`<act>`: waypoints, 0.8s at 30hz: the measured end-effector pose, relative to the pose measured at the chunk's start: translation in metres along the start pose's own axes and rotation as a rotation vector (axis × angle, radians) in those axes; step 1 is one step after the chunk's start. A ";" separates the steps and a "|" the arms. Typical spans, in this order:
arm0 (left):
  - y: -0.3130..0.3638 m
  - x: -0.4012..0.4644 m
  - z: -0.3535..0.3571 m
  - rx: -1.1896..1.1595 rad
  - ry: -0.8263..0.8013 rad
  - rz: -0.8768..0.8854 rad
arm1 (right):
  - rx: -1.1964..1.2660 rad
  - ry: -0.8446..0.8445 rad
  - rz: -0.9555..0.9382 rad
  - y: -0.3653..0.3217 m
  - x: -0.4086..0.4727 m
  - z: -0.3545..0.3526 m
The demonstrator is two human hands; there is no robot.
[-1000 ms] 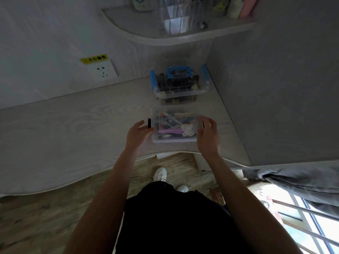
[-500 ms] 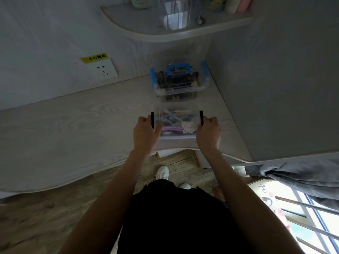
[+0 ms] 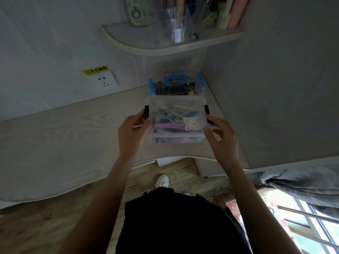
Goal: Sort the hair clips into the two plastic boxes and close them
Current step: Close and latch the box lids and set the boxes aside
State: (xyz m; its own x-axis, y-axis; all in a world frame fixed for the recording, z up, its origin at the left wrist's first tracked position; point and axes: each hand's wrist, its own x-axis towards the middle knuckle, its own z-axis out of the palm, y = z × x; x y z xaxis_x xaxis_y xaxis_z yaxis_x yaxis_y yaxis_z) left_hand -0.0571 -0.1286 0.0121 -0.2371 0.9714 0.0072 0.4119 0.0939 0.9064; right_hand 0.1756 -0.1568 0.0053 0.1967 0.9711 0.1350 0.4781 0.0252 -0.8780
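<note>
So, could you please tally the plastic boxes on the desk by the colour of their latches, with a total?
Black-latched box, held between the left hand and right hand: 1
Blue-latched box, behind it in the corner: 1
Total: 2

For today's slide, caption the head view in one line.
Both hands, left and right, hold the clear box.
</note>
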 end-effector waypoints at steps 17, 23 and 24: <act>0.005 0.109 0.041 -0.018 -0.173 -0.014 | -0.014 -0.074 -0.085 0.000 0.138 0.036; -0.013 0.119 0.055 -0.036 -0.132 -0.166 | -0.169 0.151 -0.129 0.008 0.127 0.047; -0.021 0.119 0.057 -0.087 -0.120 -0.235 | -0.196 0.236 -0.087 0.011 0.117 0.048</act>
State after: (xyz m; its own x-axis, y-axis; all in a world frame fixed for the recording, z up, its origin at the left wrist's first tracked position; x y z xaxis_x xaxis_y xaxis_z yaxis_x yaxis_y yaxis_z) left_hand -0.0437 -0.0025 -0.0300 -0.2091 0.9446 -0.2530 0.2796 0.3057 0.9102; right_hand 0.1627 -0.0313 -0.0111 0.3297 0.8850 0.3289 0.6532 0.0377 -0.7563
